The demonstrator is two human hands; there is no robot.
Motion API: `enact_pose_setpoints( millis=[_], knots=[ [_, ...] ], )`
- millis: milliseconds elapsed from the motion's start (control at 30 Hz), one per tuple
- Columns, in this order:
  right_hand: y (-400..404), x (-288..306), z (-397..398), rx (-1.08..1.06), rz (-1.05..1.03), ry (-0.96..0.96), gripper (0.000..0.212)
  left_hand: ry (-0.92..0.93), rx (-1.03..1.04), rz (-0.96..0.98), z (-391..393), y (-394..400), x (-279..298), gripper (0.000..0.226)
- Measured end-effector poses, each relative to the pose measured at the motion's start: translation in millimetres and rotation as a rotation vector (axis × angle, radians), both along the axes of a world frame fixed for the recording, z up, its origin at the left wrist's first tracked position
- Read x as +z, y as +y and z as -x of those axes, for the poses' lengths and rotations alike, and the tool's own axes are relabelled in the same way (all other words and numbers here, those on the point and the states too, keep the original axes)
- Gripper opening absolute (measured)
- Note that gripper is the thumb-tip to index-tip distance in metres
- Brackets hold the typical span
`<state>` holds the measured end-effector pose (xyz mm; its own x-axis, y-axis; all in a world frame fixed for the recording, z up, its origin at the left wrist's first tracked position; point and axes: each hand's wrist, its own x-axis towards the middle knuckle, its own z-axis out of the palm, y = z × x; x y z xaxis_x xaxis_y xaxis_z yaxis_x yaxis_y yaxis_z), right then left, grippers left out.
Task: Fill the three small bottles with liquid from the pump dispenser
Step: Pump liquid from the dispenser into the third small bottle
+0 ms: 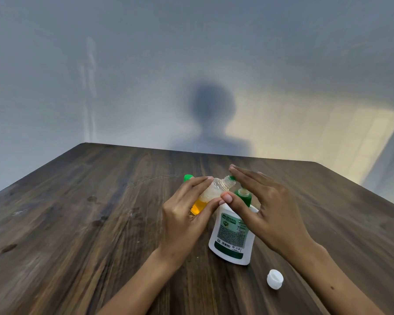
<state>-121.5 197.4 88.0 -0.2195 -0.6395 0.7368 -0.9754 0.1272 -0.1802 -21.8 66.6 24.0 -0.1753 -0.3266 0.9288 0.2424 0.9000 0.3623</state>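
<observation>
On the dark wooden table stands the white, green-labelled pump dispenser, under the right hand's straight, pressing fingers. At its ten o'clock, the left hand pinches the small clear plastic bottle, part-filled with amber liquid, tilted mouth-first toward two o'clock, meeting the green nozzle.

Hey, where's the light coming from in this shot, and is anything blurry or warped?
Head view: the light seems to come from behind the person, casting a head-and-shoulders shadow on the wall; a warm patch lights the wall at right. The table edges splay outward from wide-angle distortion and its near grain smears. The left hand, right hand and dispenser look fairly sharp.
</observation>
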Motion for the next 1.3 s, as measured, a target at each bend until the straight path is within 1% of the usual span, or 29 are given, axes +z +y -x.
enact_pose_setpoints(
  millis=[200,367,600,800,967,1133,1300],
  knots=[
    [-0.7,-3.2,-2.9,-0.018,0.017,0.037,0.075,-0.005,-0.019,-0.013,0.0,0.2,-0.3,0.041],
    [0.9,0.5,-0.9,-0.007,-0.006,0.017,0.077,-0.007,-0.010,-0.008,0.4,-0.3,-0.4,0.039],
    [-0.3,-2.3,-1.7,-0.006,0.014,0.030,0.075,0.000,-0.038,-0.021,0.7,1.2,0.2,0.041],
    [-1.1,0.8,-2.0,-0.004,0.029,0.030,0.075,-0.002,-0.022,-0.009,0.7,0.3,-0.5,0.040],
    [-1.3,-7.8,-0.6,-0.010,0.025,0.049,0.075,-0.015,-0.021,-0.006,0.0,0.4,-2.0,0.042],
    [-0.3,-1.0,1.2,0.012,0.029,0.039,0.076,0.006,-0.014,-0.011,0.6,0.5,-1.1,0.039],
    [-2.0,-7.7,-0.4,0.007,0.038,0.052,0.077,0.003,-0.033,-0.011,-0.1,0.5,-0.4,0.044]
  ],
)
